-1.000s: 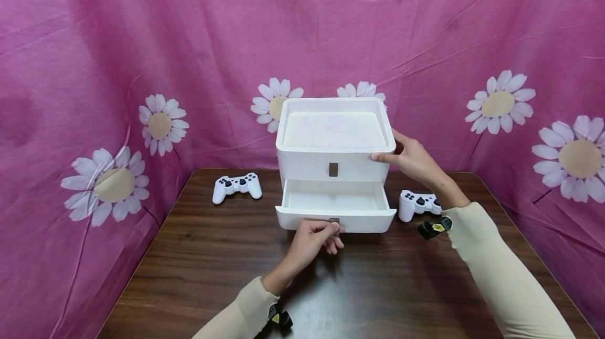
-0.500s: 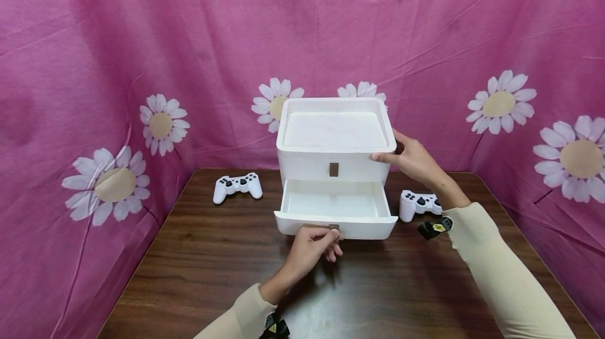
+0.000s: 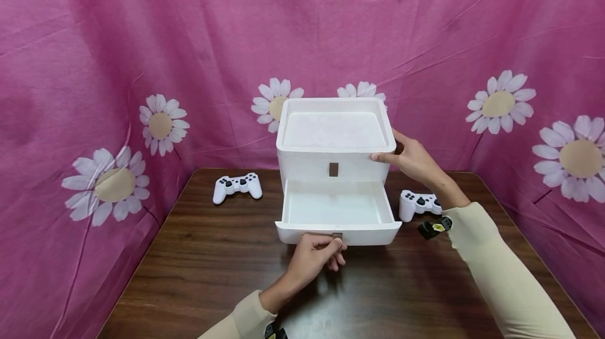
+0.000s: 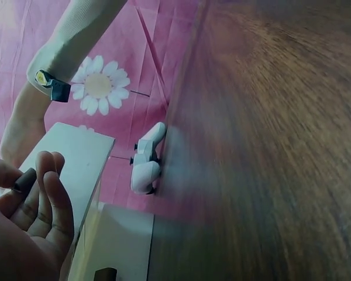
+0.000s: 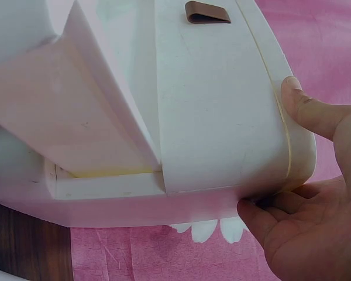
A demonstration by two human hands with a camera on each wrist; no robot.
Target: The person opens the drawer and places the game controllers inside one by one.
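Note:
A white two-drawer organizer [image 3: 302, 165] with a shallow open tray on top stands at the back middle of the table. Its lower drawer [image 3: 340, 235] is pulled far out, with a bare white floor. My left hand [image 3: 309, 263] pinches the brown pull tab [image 4: 25, 180] of that drawer between thumb and forefinger, the other fingers loosely bent below. At the organizer's upper right corner, my right hand [image 3: 413, 159] grips the body. The right wrist view has its thumb on the front rim and the fingers round the side. Above, the upper drawer [image 5: 219, 99] is closed.
One white game controller [image 3: 237, 186] lies left of the organizer. Another white game controller [image 3: 418, 204] lies to the right, partly behind the right wrist strap. Both rest on the brown wooden table [image 3: 203, 265]. A pink flowered cloth [image 3: 227, 29] hangs behind and at both sides.
The lower drawer has slid further out toward me, the left hand moving back with its pull tab. My right hand and the organizer body have stayed in place.

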